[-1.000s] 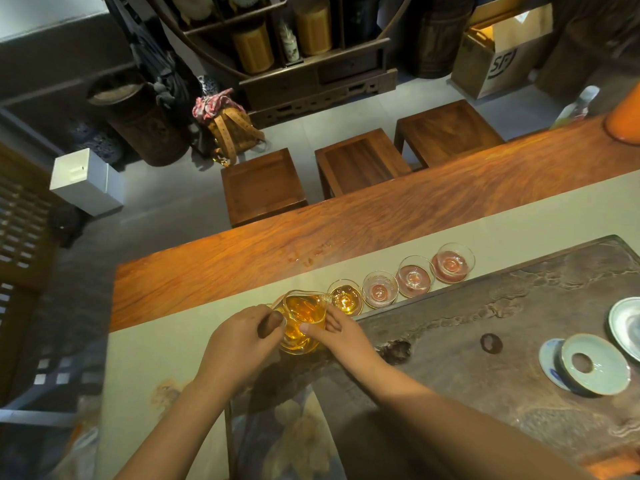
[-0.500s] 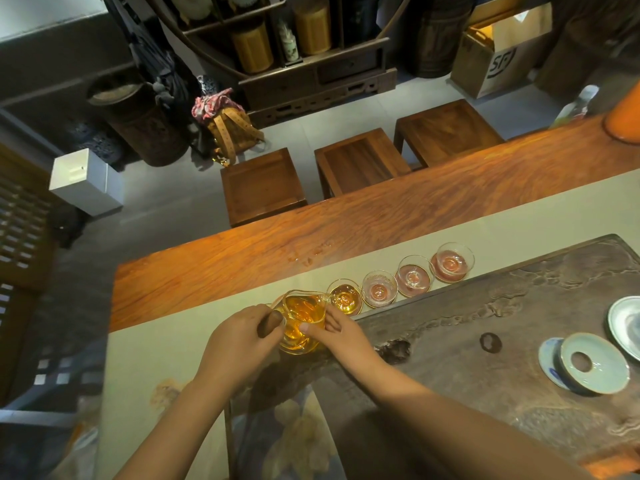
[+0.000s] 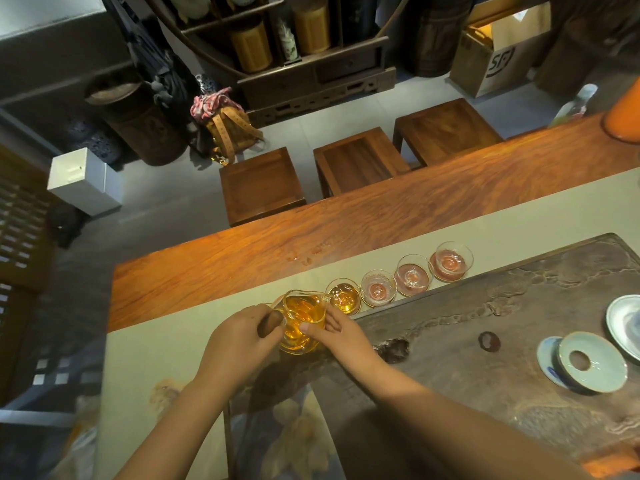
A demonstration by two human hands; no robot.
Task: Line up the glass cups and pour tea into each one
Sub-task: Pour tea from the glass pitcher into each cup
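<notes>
A glass pitcher (image 3: 304, 320) of amber tea is tilted with its spout over the leftmost glass cup (image 3: 344, 298), which holds amber tea. My left hand (image 3: 239, 344) grips the pitcher's dark wooden handle. My right hand (image 3: 341, 332) holds the pitcher's right side with thumb and fingers. Three more glass cups stand in a row to the right along the tea tray's far edge: a second cup (image 3: 378, 289), a third cup (image 3: 412, 274) and a fourth cup (image 3: 450, 261). They look pinkish and hold no amber tea that I can see.
A dark carved tea tray (image 3: 485, 341) fills the right side, with a pale gaiwan lid and saucer (image 3: 588, 363) and a plate (image 3: 623, 322) on it. A pale runner (image 3: 149, 358) lies on the long wooden table (image 3: 242, 258). Three wooden stools (image 3: 356, 166) stand beyond.
</notes>
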